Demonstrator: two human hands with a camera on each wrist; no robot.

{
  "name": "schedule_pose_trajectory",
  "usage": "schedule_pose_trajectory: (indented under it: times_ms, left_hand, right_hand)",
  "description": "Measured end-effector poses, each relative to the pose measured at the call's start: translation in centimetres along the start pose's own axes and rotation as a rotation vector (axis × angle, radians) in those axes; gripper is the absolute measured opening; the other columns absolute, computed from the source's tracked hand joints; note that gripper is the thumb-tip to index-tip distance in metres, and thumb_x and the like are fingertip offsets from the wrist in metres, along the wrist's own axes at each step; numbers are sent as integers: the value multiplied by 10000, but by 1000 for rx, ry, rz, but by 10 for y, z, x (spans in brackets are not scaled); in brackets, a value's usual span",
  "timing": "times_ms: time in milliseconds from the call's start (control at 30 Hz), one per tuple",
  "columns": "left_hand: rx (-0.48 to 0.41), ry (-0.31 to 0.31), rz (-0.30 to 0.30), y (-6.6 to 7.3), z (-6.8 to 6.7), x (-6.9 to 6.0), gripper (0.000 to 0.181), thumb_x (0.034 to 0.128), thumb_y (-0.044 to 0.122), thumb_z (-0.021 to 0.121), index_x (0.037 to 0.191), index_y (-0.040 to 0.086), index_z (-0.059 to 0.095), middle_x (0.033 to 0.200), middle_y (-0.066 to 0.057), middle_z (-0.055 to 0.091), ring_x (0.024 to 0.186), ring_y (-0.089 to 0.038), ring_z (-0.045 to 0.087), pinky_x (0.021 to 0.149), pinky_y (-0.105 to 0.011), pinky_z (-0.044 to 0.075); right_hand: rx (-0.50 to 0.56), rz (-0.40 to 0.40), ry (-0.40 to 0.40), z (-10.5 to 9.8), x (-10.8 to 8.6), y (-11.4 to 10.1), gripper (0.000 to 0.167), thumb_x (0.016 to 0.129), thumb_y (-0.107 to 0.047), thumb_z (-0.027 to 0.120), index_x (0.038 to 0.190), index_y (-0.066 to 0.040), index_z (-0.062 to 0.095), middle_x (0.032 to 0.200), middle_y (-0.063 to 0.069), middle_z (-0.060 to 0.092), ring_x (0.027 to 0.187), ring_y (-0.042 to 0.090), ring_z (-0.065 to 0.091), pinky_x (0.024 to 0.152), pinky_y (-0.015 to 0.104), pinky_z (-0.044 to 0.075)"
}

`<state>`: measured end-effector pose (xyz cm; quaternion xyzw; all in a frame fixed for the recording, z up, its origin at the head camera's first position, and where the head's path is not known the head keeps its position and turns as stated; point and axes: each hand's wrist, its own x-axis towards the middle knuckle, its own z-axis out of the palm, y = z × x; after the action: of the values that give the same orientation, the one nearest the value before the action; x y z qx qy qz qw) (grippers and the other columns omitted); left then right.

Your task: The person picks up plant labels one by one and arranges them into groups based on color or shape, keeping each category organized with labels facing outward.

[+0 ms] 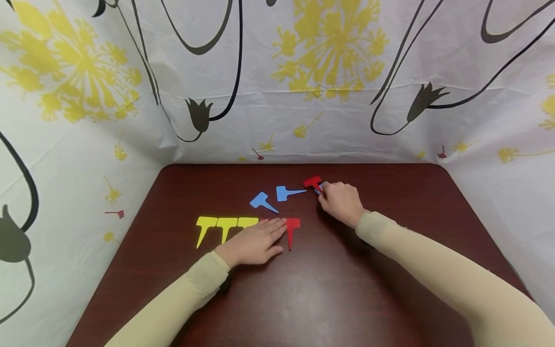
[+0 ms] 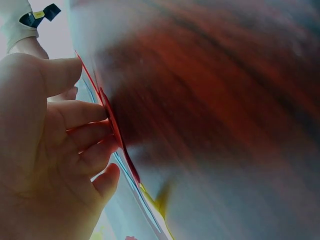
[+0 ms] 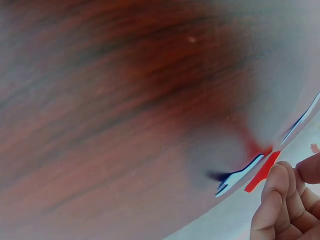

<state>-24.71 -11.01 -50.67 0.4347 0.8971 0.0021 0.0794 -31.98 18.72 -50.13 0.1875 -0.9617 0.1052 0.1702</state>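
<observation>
My right hand point(image 1: 342, 201) pinches a red T-shaped plant label point(image 1: 312, 182) by its stem near the back of the table. A blue plant label point(image 1: 324, 185) is partly hidden behind these fingers. In the right wrist view, the red label point(image 3: 263, 172) stands at the fingertips, close to a blue label point(image 3: 242, 175). Flat on the row of labels lies my left hand point(image 1: 253, 242), fingers straight, covering part of it. A red label point(image 1: 293, 223) shows just past its fingertips. The left wrist view shows the fingers touching a red label point(image 2: 117, 132).
Yellow labels point(image 1: 206, 221) form the left part of the row, stems toward me. Behind the row lie two loose blue labels, one tilted point(image 1: 261, 200) and one sideways point(image 1: 282, 193). Flower-patterned cloth point(image 1: 277, 130) walls the dark wooden table point(image 1: 303, 299) at back and sides.
</observation>
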Motion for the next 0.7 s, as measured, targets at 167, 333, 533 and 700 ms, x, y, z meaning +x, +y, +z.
schedule_pose_trajectory:
  times_ms: [167, 333, 533, 700]
  left_hand:
    - [5, -6, -3, 0, 0, 0, 692, 1022, 491, 493, 1574, 101, 342, 1637, -60, 283, 1505, -218, 246, 1199, -412, 236]
    - [4, -16, -10, 1, -1, 1, 702, 1018, 495, 499, 1578, 107, 334, 1640, -55, 276, 1508, -214, 237, 1202, -408, 229]
    - [1, -21, -14, 1, -1, 1, 701, 1017, 498, 498, 1578, 111, 335, 1639, -51, 280, 1507, -210, 241, 1203, -404, 222]
    - [-2, -23, -26, 2, -2, 1, 700, 1013, 501, 503, 1575, 114, 349, 1634, -48, 292, 1503, -210, 251, 1203, -406, 223]
  right_hand:
    - [-10, -77, 35, -8, -5, -2, 282, 878, -144, 627, 656, -148, 452, 495, -31, 401, 434, 154, 405, 364, 338, 344]
    - [-1, -114, 44, -18, -10, -4, 290, 894, -160, 630, 666, -161, 451, 503, -42, 387, 439, 133, 378, 364, 308, 321]
    - [4, -140, 52, -30, -20, -11, 238, 893, -180, 661, 714, -143, 509, 521, -48, 398, 445, 124, 384, 370, 296, 334]
    - [5, -161, 58, -37, -31, -17, 243, 894, -179, 668, 709, -151, 513, 530, -60, 385, 433, 116, 370, 365, 297, 318]
